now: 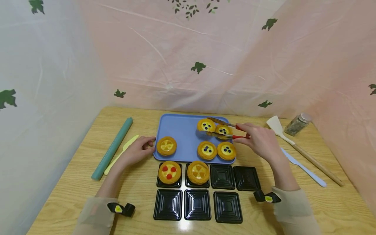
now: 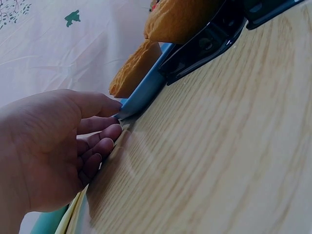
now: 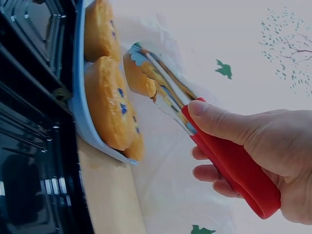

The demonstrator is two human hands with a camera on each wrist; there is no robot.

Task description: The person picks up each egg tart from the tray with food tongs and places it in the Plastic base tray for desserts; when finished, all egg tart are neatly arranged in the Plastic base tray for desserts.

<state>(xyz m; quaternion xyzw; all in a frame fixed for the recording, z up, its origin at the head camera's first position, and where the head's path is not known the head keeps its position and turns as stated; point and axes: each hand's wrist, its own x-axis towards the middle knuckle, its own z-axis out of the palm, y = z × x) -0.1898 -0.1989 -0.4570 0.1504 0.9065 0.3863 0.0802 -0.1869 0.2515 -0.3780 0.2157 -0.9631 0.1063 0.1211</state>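
Blueberry tart [image 1: 206, 125] is held in tongs [image 1: 223, 122], left of the nearer right hand [image 1: 260, 140], toward the far edge of blue tray [image 1: 179, 125] (head); left rim [image 2: 145, 92] is pinched by the left hand [image 2: 53, 146] (left wrist); red handles [image 3: 228, 151] are gripped (right wrist).

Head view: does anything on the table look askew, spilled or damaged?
Nothing visible looks spilled or damaged. The one small oddity is the black bases: three in the lower row, four in the upper, leaving the right end uneven. The tart between the tongs, held in the right hand, looks like ordinary handling.
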